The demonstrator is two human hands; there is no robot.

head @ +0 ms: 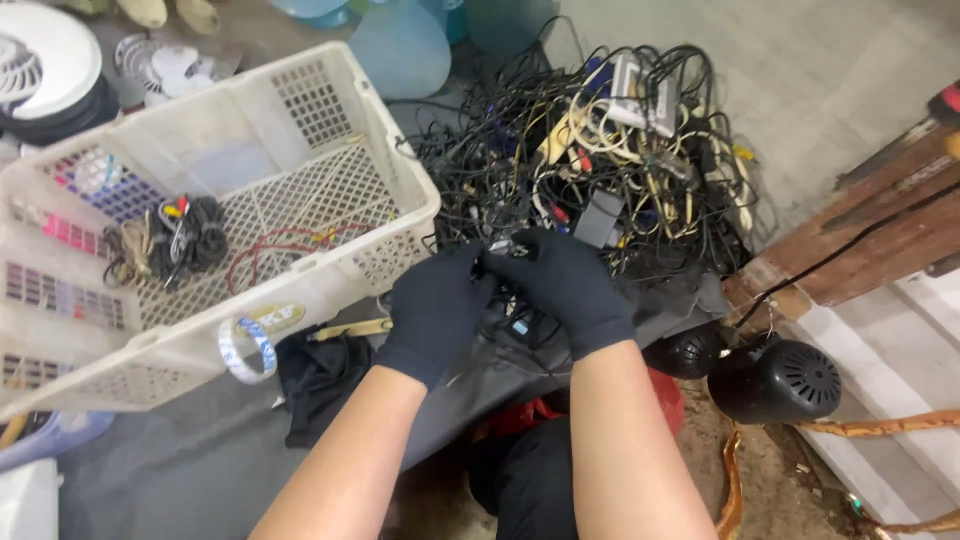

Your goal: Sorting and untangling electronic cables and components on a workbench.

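Both my hands wear black gloves and meet at the near edge of a big tangled pile of cables (590, 160), black, white and cream. My left hand (435, 310) and my right hand (570, 285) pinch the same black cable (505, 250) between their fingertips, close together. More of that cable hangs down below the hands. To the left stands a white plastic lattice basket (330, 290), tilted, holding a coiled black cable bundle (190, 240) and a thin red wire (280, 245).
A roll of blue-patterned tape (245, 350) lies by the basket's front edge. Two black round speakers (775, 380) sit at the right beside wooden planks (860, 240). Blue water jugs (400, 45) stand behind. A white fan part (40, 60) lies at top left.
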